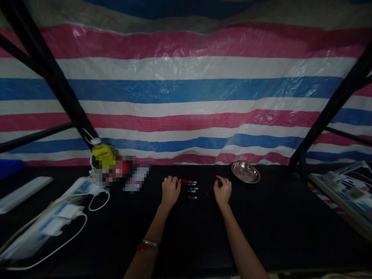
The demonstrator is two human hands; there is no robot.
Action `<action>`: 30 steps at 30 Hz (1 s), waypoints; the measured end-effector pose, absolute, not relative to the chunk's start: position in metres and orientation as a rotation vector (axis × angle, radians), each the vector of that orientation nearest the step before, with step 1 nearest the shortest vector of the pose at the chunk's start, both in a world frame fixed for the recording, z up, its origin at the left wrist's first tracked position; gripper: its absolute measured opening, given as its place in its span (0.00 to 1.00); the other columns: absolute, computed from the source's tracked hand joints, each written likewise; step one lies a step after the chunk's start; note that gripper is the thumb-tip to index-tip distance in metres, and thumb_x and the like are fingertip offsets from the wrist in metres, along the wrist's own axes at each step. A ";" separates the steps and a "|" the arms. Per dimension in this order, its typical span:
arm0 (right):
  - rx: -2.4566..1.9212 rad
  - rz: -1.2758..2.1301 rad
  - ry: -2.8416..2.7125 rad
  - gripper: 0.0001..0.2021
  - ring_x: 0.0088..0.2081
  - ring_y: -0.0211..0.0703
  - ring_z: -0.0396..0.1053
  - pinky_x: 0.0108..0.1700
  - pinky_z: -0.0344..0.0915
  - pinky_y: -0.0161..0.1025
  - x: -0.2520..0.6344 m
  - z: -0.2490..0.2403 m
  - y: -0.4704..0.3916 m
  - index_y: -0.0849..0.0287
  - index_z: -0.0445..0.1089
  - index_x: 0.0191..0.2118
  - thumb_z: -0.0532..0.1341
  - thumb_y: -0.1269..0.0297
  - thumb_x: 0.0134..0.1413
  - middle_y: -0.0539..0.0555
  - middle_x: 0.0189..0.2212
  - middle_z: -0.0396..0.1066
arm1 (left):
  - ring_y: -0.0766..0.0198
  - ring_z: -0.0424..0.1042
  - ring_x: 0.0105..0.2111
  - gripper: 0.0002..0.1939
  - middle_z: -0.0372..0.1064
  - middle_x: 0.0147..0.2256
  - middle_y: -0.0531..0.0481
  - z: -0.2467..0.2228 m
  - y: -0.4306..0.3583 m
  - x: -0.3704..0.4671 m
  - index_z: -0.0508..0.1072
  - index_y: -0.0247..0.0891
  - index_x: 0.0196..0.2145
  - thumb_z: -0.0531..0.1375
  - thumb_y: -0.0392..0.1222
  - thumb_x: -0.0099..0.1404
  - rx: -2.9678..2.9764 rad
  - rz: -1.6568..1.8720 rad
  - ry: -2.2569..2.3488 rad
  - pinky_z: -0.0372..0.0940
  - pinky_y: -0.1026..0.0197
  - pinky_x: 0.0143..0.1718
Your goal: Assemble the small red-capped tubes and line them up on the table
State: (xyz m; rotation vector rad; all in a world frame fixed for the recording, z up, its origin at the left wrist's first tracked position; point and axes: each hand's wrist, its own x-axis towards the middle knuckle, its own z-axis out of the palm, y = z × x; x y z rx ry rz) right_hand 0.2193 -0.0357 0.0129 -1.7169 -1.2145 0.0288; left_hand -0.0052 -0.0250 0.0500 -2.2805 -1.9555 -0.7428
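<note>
Several slim pen-like pieces (pixel 192 189) with silvery ends lie side by side in a row on the black tabletop; the farthest one is red (pixel 186 181). At the left end of this row rests my left hand (pixel 171 190), back up, fingers loosely bent and thumb side close to the pieces. My right hand (pixel 223 190) is to the right of the row, fingers curled in a pinch near a small dark piece (pixel 211 186); what is between the fingertips is too dark to make out. A small thin red piece (pixel 205 192) lies between the row and my right hand.
A round metal dish (pixel 245 173) stands at the back right. Back left are a yellow-liquid bottle (pixel 103 154) and blurred-out items. White power strips (pixel 64 217) with cables lie on the left. Striped sheeting (pixel 186 89) hangs behind, between black frame posts (pixel 49 77).
</note>
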 end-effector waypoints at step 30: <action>-1.948 0.117 -1.375 0.09 0.35 0.46 0.69 0.37 0.59 0.37 0.230 0.003 -0.028 0.61 0.73 0.32 0.58 0.63 0.49 0.57 0.29 0.73 | 0.58 0.64 0.42 0.11 0.71 0.39 0.48 0.042 -0.041 0.117 0.71 0.39 0.40 0.52 0.35 0.63 -2.799 -0.679 -1.652 0.53 0.55 0.44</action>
